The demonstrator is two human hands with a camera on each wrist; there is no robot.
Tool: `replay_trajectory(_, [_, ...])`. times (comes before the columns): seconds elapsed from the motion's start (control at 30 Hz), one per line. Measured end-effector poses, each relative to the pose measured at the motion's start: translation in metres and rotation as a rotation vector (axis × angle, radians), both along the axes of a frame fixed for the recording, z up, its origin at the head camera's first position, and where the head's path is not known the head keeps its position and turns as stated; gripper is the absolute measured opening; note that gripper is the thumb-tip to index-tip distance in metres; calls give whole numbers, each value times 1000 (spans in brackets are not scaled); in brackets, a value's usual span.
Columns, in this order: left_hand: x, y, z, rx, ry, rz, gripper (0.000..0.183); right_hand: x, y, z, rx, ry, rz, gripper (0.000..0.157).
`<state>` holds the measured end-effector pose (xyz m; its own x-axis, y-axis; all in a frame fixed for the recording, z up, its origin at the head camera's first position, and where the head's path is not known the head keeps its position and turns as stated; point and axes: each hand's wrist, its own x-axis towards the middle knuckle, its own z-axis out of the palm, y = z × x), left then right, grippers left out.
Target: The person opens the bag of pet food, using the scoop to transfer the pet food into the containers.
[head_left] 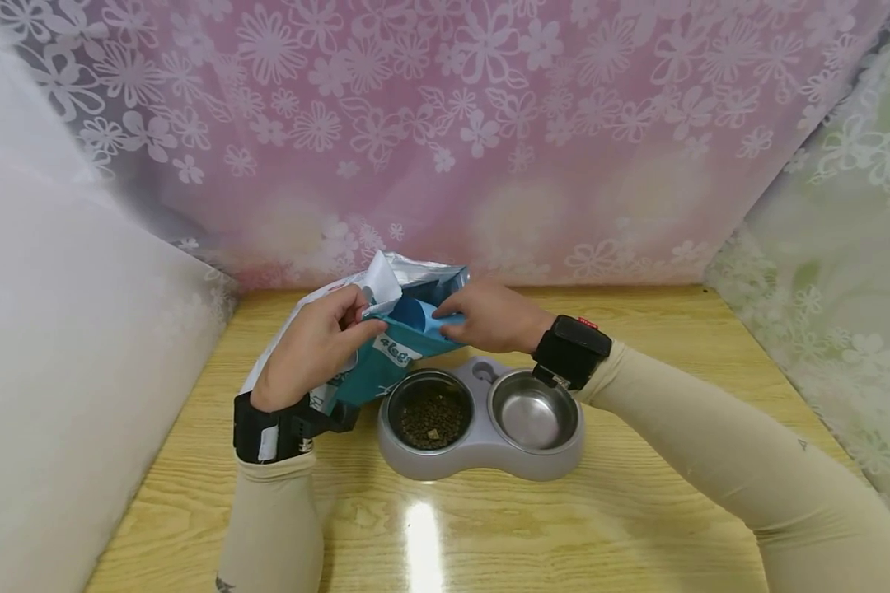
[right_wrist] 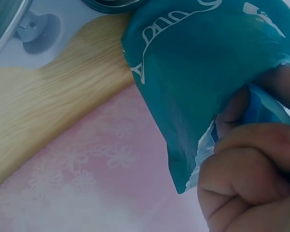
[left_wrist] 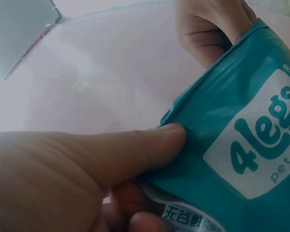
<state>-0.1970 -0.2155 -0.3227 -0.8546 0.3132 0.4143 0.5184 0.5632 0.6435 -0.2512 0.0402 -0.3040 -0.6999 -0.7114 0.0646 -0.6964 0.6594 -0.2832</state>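
Note:
A teal and white pet food bag (head_left: 386, 354) leans with its torn silver-lined mouth toward the top. My left hand (head_left: 307, 346) pinches the bag's edge at the left of the mouth, thumb (left_wrist: 169, 140) flat on the teal front. At the right side of the opening, my right hand (head_left: 493, 315) holds a light blue scoop (head_left: 430, 319), its hollow end inside the bag mouth. In the right wrist view the curled fingers (right_wrist: 251, 169) of that hand lie at the opening, and the bag wall hides part of the scoop (right_wrist: 266, 108).
Just in front of the bag stands a grey double feeder (head_left: 482, 461). Its left bowl (head_left: 393, 412) has brown kibble in the bottom, and the right one is a bare metal bowl (head_left: 534, 416). A wooden table (head_left: 341, 527) lies beneath, with a pink floral backdrop (head_left: 445, 165) behind.

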Motion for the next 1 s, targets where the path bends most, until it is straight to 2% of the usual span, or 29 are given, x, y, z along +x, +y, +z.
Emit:
replay_trajectory(0.23, [2, 2, 2, -33, 10, 29, 27, 1, -3, -1, 41, -13, -26, 27])
replay_trajectory(0.5, [2, 2, 3, -67, 36, 37, 27, 1, -12, 4, 107, -2, 29, 28])
replay_trajectory(0.77, [2, 5, 2, -95, 33, 47, 27, -7, -17, -2, 55, -117, 52, 28])
replay_trajectory(1.0, [1, 8, 1, -95, 28, 38, 27, -7, -18, -7, -4, -225, -34, 28])
